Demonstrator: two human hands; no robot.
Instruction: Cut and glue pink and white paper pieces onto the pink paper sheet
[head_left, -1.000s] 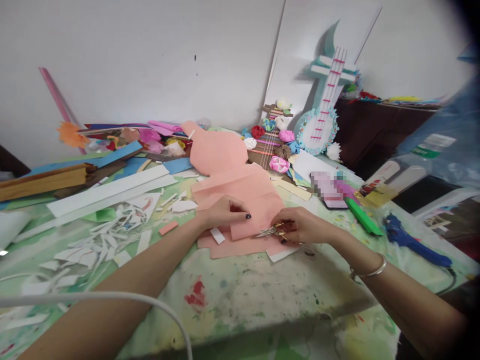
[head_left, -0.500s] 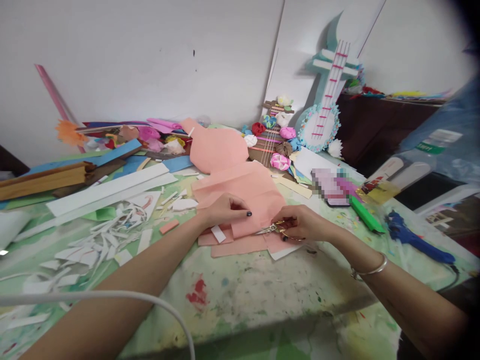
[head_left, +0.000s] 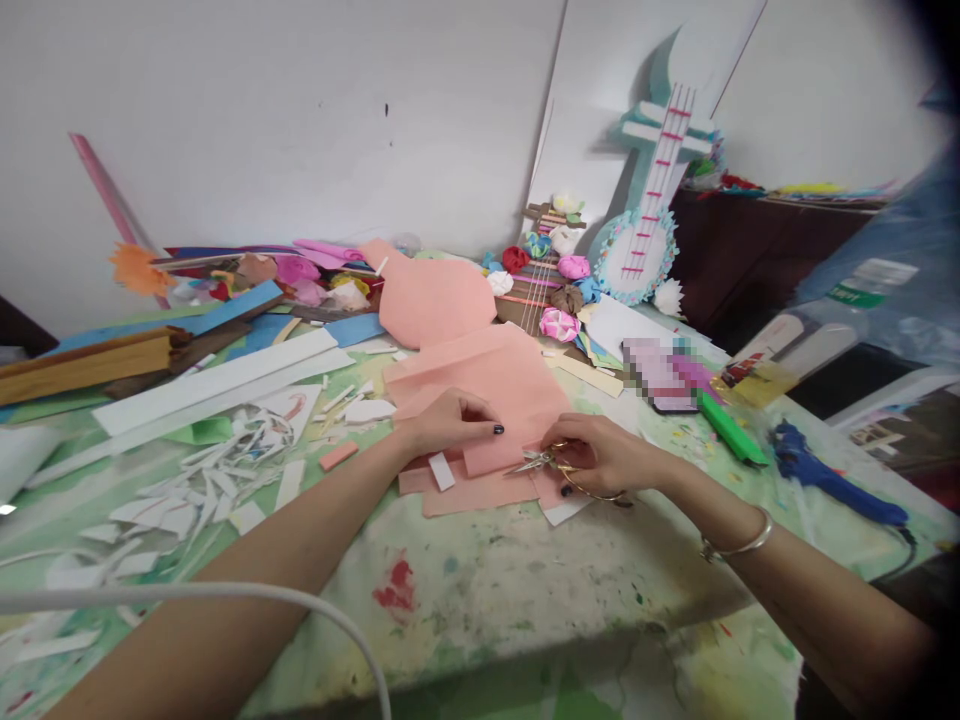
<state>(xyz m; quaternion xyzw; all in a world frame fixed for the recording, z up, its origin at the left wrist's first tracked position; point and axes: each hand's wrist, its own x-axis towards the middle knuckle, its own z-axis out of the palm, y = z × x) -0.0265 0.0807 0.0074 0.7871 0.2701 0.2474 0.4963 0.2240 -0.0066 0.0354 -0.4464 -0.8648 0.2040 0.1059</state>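
My left hand [head_left: 450, 422] rests on a folded sheet of pink paper [head_left: 487, 385] in the middle of the paint-stained table [head_left: 525, 580], fingers curled and pressing the fold down. My right hand [head_left: 600, 458] holds small gold-handled scissors [head_left: 541, 461], fingers through the loops, the blades at the paper's lower right edge. A small white strip [head_left: 441, 471] lies on the pink paper just below my left hand.
White paper scraps [head_left: 195, 490] litter the left. Long white and blue strips [head_left: 217, 375] and wooden slats lie behind them. Paper flowers [head_left: 559, 325] and a guitar-shaped craft [head_left: 645, 230] stand at the back. A green marker [head_left: 729, 430], blue glue gun [head_left: 832, 485] and white cable [head_left: 225, 600] are nearby.
My right hand and the scissors shifted slightly down along the paper's edge, the handle loops spread wider. My left hand stayed in place on the fold.
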